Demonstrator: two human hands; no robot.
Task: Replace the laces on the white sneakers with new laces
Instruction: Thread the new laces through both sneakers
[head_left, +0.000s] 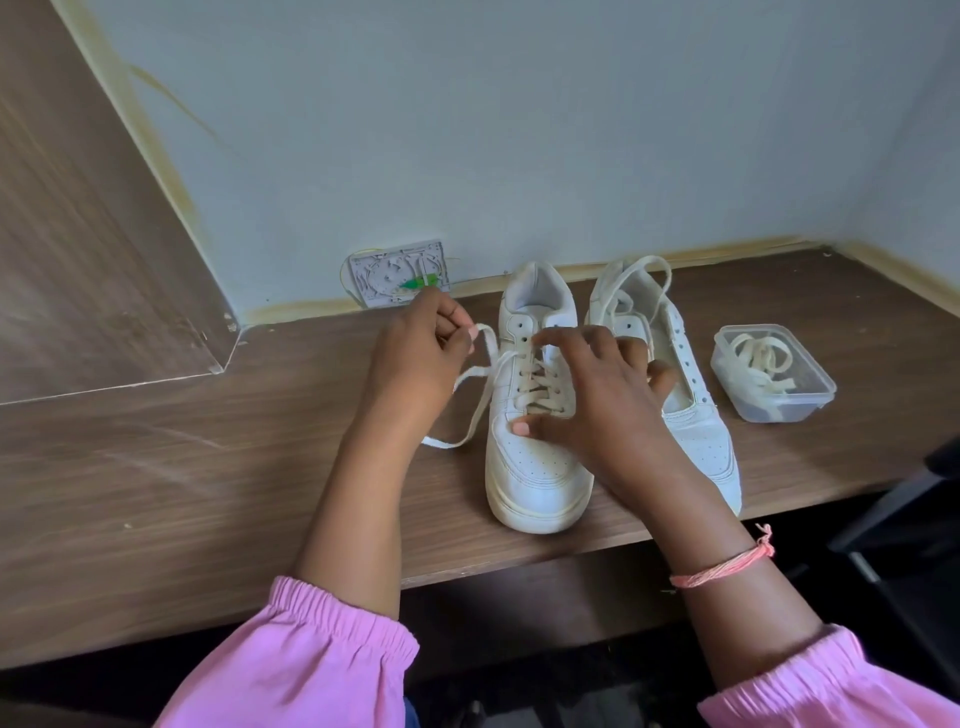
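Wood-grain table (208, 467) set against a pale wall carries the work. Landmark: the near sneaker (535, 415), toe toward the person, laced across its lower eyelets with the top eyelets empty. Left of it, the left hand (415, 358) is curled round a free run of lace (480, 395), pinching it and drawing it out sideways — judged to take slack or work the lace through an eyelet. The right hand (597, 389) lies over the near sneaker's lacing, fingers spread and fairly straight, thumb on the vamp; judged to pin the shoe against the pull. It grips nothing visible. Right of the near sneaker, touching or nearly so, stands the second sneaker (691, 405), its lace loose at the collar. Further right, a clear plastic container (774, 371) holds coiled laces — kept apart, within reach. Whether these are new or old cannot be told.
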